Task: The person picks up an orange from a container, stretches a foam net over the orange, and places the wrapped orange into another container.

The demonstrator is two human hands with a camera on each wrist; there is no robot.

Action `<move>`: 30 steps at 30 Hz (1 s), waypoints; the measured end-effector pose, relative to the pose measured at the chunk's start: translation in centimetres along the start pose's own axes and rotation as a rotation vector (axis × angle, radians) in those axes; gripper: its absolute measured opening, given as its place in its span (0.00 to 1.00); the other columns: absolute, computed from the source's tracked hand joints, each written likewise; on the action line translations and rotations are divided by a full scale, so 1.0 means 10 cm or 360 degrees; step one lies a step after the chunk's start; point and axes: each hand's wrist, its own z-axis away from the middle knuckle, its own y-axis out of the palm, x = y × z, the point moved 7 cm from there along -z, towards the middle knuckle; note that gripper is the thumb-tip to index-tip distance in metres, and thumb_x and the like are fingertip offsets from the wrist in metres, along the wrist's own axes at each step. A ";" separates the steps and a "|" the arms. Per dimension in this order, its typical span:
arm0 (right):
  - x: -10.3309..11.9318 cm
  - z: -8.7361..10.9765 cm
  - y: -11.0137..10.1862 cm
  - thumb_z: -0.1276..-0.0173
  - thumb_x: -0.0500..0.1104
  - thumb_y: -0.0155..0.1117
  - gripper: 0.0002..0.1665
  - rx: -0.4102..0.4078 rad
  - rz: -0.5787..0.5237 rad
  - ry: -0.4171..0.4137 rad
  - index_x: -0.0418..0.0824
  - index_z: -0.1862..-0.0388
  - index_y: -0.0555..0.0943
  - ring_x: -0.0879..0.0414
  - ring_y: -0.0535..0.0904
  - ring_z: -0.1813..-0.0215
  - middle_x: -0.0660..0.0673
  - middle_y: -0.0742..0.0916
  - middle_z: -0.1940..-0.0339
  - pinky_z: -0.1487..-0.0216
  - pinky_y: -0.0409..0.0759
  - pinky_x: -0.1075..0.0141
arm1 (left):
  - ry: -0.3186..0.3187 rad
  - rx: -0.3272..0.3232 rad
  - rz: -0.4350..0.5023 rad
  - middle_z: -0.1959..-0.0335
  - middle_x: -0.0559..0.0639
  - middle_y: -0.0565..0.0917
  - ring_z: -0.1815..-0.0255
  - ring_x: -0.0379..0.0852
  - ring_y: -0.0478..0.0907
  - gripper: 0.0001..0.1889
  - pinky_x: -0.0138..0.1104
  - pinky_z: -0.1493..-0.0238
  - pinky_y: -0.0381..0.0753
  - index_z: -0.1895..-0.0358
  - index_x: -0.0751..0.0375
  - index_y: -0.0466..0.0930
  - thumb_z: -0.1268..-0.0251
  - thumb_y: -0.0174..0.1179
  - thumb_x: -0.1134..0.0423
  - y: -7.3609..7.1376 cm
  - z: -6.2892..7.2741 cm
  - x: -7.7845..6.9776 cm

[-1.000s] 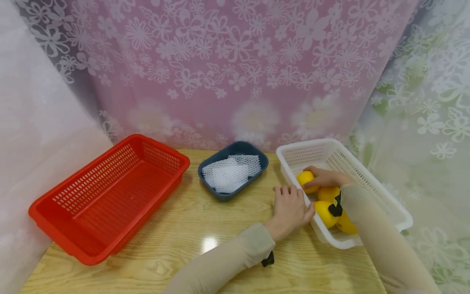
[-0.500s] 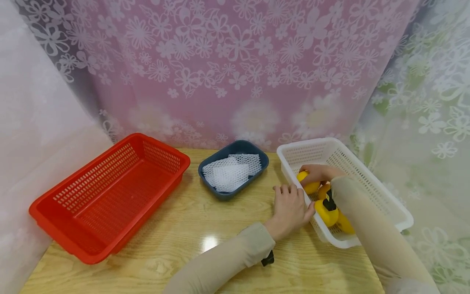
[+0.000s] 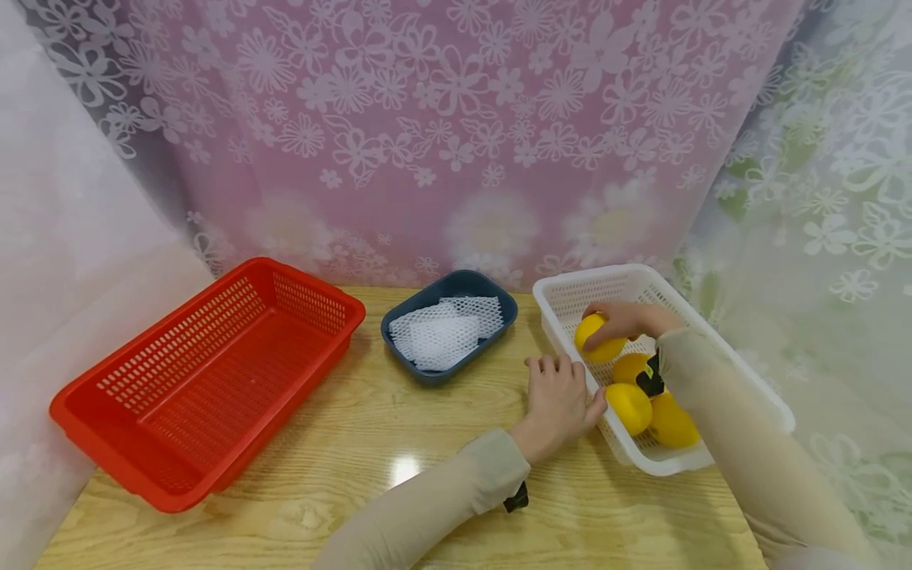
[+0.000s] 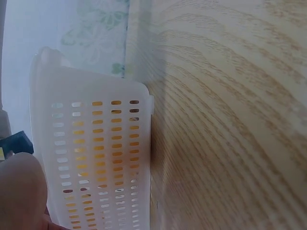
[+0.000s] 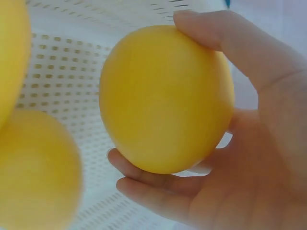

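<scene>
The yellow fruit [image 5: 165, 103] is held within the white basket [image 3: 606, 286], near its left wall; whether it touches the basket floor I cannot tell. The right hand [image 3: 628, 319] is curled about it, only as wide as the fruit, thumb opposite fingers. That round, smooth shape probably wants an even hold without hard squeezing, and a path kept off the rim and the three other yellow fruits [image 3: 630, 408]. The left hand [image 3: 559, 404], fingers loosely bent and gripping nothing visible, rests against the rim; light pressure there should steady the basket. The right wrist view shows the lower fingers and a strip of mesh beside the neighbouring fruit, both unclear from the head. The left wrist view adds yellow through the slots. Only the head view shows the blue tray [image 3: 431, 377] of white foam nets [image 3: 445, 340] and the red basket [image 3: 221, 396].
</scene>
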 end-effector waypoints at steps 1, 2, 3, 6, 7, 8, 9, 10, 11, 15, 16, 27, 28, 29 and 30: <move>0.04 0.03 -0.03 0.39 0.55 0.71 0.42 -0.0024 0.0023 -0.0032 0.33 0.36 0.68 0.46 0.74 0.54 0.38 0.79 0.49 0.54 0.78 0.50 | 0.0001 -0.0002 0.0000 0.52 0.50 0.78 0.51 0.54 0.75 0.32 0.52 0.46 0.69 0.50 0.51 0.78 0.26 0.29 0.35 0.00 0.00 0.00; 0.07 0.06 -0.07 0.39 0.55 0.71 0.41 -0.0056 0.0052 -0.0061 0.32 0.36 0.69 0.46 0.75 0.54 0.39 0.80 0.49 0.53 0.78 0.50 | 0.0002 -0.0006 0.0001 0.52 0.50 0.78 0.51 0.54 0.75 0.32 0.52 0.46 0.69 0.50 0.51 0.78 0.26 0.29 0.35 0.00 0.00 0.00; 0.10 0.10 -0.11 0.39 0.54 0.72 0.40 -0.0086 0.0077 -0.0090 0.32 0.37 0.70 0.47 0.75 0.55 0.39 0.80 0.51 0.52 0.78 0.50 | 0.0002 -0.0011 0.0004 0.52 0.50 0.78 0.52 0.54 0.75 0.32 0.52 0.47 0.69 0.50 0.51 0.78 0.26 0.29 0.35 0.00 0.00 0.00; 0.20 0.21 -0.20 0.41 0.53 0.73 0.39 -0.0156 0.0129 -0.0152 0.33 0.39 0.71 0.49 0.75 0.58 0.42 0.81 0.54 0.53 0.78 0.52 | 0.0002 -0.0036 0.0015 0.53 0.50 0.78 0.52 0.54 0.74 0.31 0.53 0.47 0.69 0.51 0.51 0.78 0.26 0.30 0.34 0.01 0.00 0.00; 0.23 0.25 -0.23 0.41 0.53 0.73 0.39 -0.0171 0.0140 -0.0167 0.33 0.39 0.71 0.50 0.75 0.58 0.42 0.81 0.55 0.54 0.78 0.53 | 0.0001 -0.0045 0.0015 0.53 0.50 0.78 0.53 0.54 0.74 0.31 0.52 0.47 0.68 0.52 0.51 0.78 0.26 0.30 0.34 0.01 0.00 -0.01; 0.27 0.29 -0.26 0.42 0.53 0.73 0.38 -0.0192 0.0152 -0.0183 0.34 0.39 0.71 0.50 0.75 0.59 0.43 0.81 0.56 0.54 0.78 0.53 | 0.0001 -0.0053 0.0016 0.54 0.50 0.78 0.53 0.53 0.74 0.31 0.52 0.48 0.68 0.52 0.50 0.79 0.26 0.30 0.34 0.02 0.01 -0.01; 0.30 0.33 -0.28 0.42 0.53 0.74 0.38 -0.0208 0.0164 -0.0203 0.34 0.40 0.71 0.50 0.75 0.60 0.43 0.81 0.56 0.55 0.78 0.53 | 0.0001 -0.0060 0.0021 0.54 0.50 0.78 0.53 0.53 0.74 0.31 0.52 0.48 0.68 0.53 0.50 0.79 0.26 0.30 0.34 0.02 0.01 -0.01; 0.34 0.37 -0.30 0.43 0.53 0.74 0.38 -0.0225 0.0183 -0.0215 0.35 0.40 0.71 0.50 0.75 0.60 0.44 0.81 0.56 0.56 0.78 0.54 | 0.0002 -0.0062 0.0026 0.54 0.49 0.78 0.53 0.53 0.74 0.31 0.52 0.48 0.68 0.53 0.50 0.79 0.26 0.30 0.34 0.03 0.01 -0.01; 0.37 0.41 -0.33 0.43 0.52 0.74 0.38 -0.0245 0.0198 -0.0229 0.35 0.40 0.71 0.50 0.75 0.60 0.44 0.81 0.56 0.57 0.79 0.54 | 0.0003 -0.0061 0.0033 0.54 0.49 0.78 0.53 0.53 0.74 0.31 0.52 0.48 0.68 0.52 0.50 0.79 0.26 0.30 0.34 0.03 0.01 -0.01; 0.49 0.57 -0.42 0.44 0.51 0.75 0.39 -0.0320 0.0248 -0.0258 0.36 0.38 0.72 0.49 0.75 0.59 0.42 0.81 0.54 0.58 0.78 0.54 | -0.0002 -0.0004 0.0099 0.53 0.49 0.77 0.52 0.53 0.73 0.31 0.53 0.46 0.67 0.50 0.49 0.77 0.27 0.30 0.32 0.05 0.02 0.03; 0.51 0.60 -0.44 0.44 0.50 0.75 0.39 -0.0337 0.0259 -0.0260 0.37 0.38 0.71 0.49 0.75 0.59 0.41 0.81 0.53 0.59 0.77 0.54 | -0.0005 0.0011 0.0123 0.52 0.49 0.77 0.52 0.53 0.73 0.31 0.52 0.46 0.67 0.50 0.49 0.77 0.27 0.30 0.32 0.05 0.02 0.05; 0.87 0.96 -0.48 0.44 0.49 0.76 0.41 -0.0455 0.0293 -0.0319 0.46 0.33 0.69 0.48 0.76 0.57 0.35 0.76 0.43 0.58 0.79 0.53 | -0.0085 0.0077 0.0950 0.55 0.48 0.79 0.57 0.50 0.73 0.31 0.45 0.55 0.64 0.54 0.51 0.76 0.24 0.27 0.35 -0.17 0.21 0.45; 0.92 0.99 -0.47 0.44 0.49 0.76 0.42 -0.0465 0.0306 -0.0333 0.47 0.32 0.69 0.48 0.76 0.56 0.35 0.75 0.43 0.57 0.79 0.52 | -0.0085 0.0090 0.1059 0.58 0.46 0.78 0.59 0.49 0.72 0.29 0.45 0.56 0.64 0.56 0.50 0.75 0.23 0.27 0.35 -0.18 0.25 0.49; 0.96 1.02 -0.45 0.44 0.48 0.76 0.42 -0.0477 0.0322 -0.0351 0.47 0.32 0.69 0.47 0.75 0.56 0.35 0.75 0.42 0.57 0.79 0.52 | -0.0090 0.0101 0.1156 0.61 0.45 0.77 0.61 0.47 0.72 0.28 0.43 0.58 0.63 0.59 0.49 0.74 0.23 0.28 0.36 -0.20 0.29 0.52; 1.01 1.04 -0.44 0.44 0.48 0.76 0.42 -0.0490 0.0338 -0.0371 0.47 0.32 0.69 0.47 0.75 0.55 0.35 0.75 0.42 0.57 0.79 0.52 | -0.0093 0.0105 0.1245 0.64 0.44 0.76 0.64 0.46 0.71 0.27 0.42 0.59 0.62 0.61 0.49 0.73 0.23 0.28 0.36 -0.22 0.33 0.56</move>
